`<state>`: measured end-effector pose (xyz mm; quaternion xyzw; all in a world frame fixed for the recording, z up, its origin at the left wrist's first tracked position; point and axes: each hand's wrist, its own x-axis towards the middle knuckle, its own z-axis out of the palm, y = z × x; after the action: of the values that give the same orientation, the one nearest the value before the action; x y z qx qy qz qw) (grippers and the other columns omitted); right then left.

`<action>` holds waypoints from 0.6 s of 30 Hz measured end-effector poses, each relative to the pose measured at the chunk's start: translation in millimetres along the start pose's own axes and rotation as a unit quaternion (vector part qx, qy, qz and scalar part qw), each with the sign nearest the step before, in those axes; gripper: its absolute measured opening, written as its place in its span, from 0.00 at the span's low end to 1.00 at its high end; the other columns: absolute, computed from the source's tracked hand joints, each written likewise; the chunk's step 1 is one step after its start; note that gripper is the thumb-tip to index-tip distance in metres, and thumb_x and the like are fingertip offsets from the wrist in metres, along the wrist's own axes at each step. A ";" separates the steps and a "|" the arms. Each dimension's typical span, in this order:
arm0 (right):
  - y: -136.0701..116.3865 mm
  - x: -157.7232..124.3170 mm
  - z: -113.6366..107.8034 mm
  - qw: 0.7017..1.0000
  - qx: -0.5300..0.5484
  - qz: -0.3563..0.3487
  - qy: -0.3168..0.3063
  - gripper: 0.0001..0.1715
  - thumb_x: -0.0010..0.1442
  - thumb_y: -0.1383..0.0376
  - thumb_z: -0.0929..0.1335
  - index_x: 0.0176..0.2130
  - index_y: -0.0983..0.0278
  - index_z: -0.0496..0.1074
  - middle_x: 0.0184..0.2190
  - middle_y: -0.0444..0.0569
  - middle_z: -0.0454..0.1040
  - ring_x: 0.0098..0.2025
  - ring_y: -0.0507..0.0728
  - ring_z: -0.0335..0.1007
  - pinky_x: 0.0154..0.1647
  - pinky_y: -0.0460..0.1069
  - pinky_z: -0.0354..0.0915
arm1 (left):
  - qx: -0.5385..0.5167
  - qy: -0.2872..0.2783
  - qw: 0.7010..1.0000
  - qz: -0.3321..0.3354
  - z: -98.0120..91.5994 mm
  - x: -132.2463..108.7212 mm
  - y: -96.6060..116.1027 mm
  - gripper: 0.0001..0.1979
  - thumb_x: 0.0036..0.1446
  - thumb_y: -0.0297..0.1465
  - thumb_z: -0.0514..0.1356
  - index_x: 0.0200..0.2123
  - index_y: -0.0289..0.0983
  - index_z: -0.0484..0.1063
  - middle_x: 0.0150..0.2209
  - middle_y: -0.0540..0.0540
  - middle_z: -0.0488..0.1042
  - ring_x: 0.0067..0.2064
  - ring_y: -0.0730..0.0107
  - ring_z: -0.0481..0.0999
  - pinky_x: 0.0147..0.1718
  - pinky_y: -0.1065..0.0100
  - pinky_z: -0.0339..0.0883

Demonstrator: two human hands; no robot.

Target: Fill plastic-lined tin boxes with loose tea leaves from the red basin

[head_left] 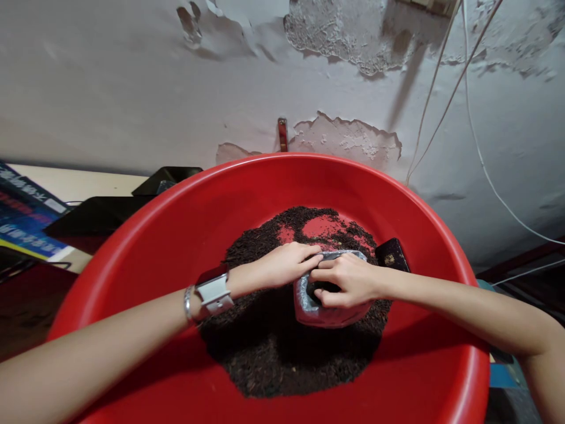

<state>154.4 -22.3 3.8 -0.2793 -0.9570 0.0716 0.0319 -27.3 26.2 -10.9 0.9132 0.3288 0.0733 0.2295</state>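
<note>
A small plastic bag (335,318), silvery at its mouth and reddish lower down, stands in the large red basin (189,218). Around it lies a heap of dark brown loose bits (282,359), like dried leaf; I cannot tell their exact kind. My left hand (289,263) is closed over the bag's left rim. My right hand (346,280) has curled fingers at the bag's mouth, gripping its right side, with the fingertips partly inside. Both hands hide much of the opening. Just right of the bag, a small dark box (392,255) leans on the basin's inner slope.
Left of the basin, black trays (99,218) and a blue printed packet (26,218) lie on a pale tabletop (88,184). Behind rises a wall (132,82) with peeling paint. Thin cables (470,106) hang at the right.
</note>
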 end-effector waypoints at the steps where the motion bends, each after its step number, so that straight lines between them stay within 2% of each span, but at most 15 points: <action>1: 0.1 -0.3 -0.2 1.000 0.004 0.001 0.009 0.15 0.62 0.59 0.59 0.34 0.65 0.70 0.35 0.52 0.74 0.30 0.52 0.63 0.30 0.47 0.53 | 0.000 0.001 1.000 0.002 0.2 0.0 -0.8 0.17 0.64 0.38 0.45 0.35 0.38 0.70 0.39 0.45 0.78 0.38 0.65 0.75 0.36 0.71 0.62; 4: 1.8 -0.7 -0.3 0.999 0.032 0.016 0.025 0.17 0.62 0.58 0.58 0.34 0.66 0.69 0.36 0.52 0.74 0.32 0.53 0.64 0.32 0.48 0.55 | -0.009 0.010 1.000 -0.001 1.0 -0.3 -2.3 0.19 0.64 0.40 0.44 0.32 0.37 0.71 0.37 0.45 0.78 0.37 0.66 0.75 0.35 0.71 0.61; 8: 4.5 -1.3 -3.9 0.987 0.139 0.045 0.072 0.17 0.63 0.60 0.57 0.30 0.67 0.67 0.29 0.50 0.72 0.29 0.51 0.63 0.33 0.47 0.58 | -0.022 0.049 0.997 -0.061 0.9 0.6 -3.5 0.27 0.64 0.45 0.39 0.27 0.36 0.70 0.32 0.43 0.77 0.34 0.65 0.74 0.34 0.69 0.62; 10: 7.1 -2.0 -8.9 0.961 0.230 0.071 0.133 0.19 0.63 0.60 0.56 0.29 0.67 0.67 0.25 0.48 0.70 0.27 0.50 0.63 0.32 0.46 0.59 | 0.000 0.065 0.992 -0.108 -1.4 1.8 -5.0 0.29 0.63 0.46 0.38 0.27 0.36 0.71 0.32 0.42 0.77 0.34 0.64 0.74 0.34 0.68 0.62; 12: 13.9 -3.1 -15.2 0.917 0.320 0.110 0.211 0.21 0.63 0.59 0.55 0.29 0.67 0.67 0.25 0.47 0.70 0.26 0.50 0.66 0.31 0.46 0.61 | 0.041 0.074 0.984 -0.155 -6.0 3.2 -7.8 0.27 0.63 0.44 0.39 0.30 0.37 0.73 0.34 0.42 0.77 0.36 0.61 0.75 0.35 0.67 0.62; 15: 37.5 -4.5 -22.2 0.858 0.376 0.173 0.304 0.21 0.62 0.58 0.55 0.31 0.67 0.68 0.29 0.48 0.72 0.29 0.51 0.69 0.33 0.46 0.63 | 0.108 0.081 0.968 -0.213 -14.8 5.8 -17.4 0.24 0.61 0.41 0.42 0.35 0.38 0.75 0.40 0.40 0.78 0.40 0.55 0.76 0.37 0.63 0.64; 16: 48.8 -4.8 -22.4 0.853 0.362 0.200 0.319 0.19 0.61 0.58 0.56 0.31 0.67 0.68 0.30 0.48 0.73 0.31 0.51 0.69 0.35 0.46 0.64 | 0.125 0.077 0.963 -0.226 -17.3 6.9 -22.7 0.23 0.61 0.41 0.42 0.37 0.38 0.75 0.42 0.40 0.77 0.42 0.53 0.76 0.38 0.62 0.65; 18: 73.0 -4.9 -18.1 0.863 0.302 0.268 0.303 0.16 0.60 0.60 0.57 0.35 0.66 0.69 0.34 0.49 0.74 0.37 0.53 0.70 0.41 0.47 0.64 | 0.150 0.053 0.957 -0.243 -19.6 9.0 -37.0 0.24 0.60 0.43 0.42 0.42 0.39 0.74 0.45 0.39 0.76 0.45 0.50 0.75 0.39 0.59 0.66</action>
<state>199.0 38.1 10.2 -0.5101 -0.7198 0.2743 0.3826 -46.9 64.3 -11.1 0.8244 0.5597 0.0132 0.0827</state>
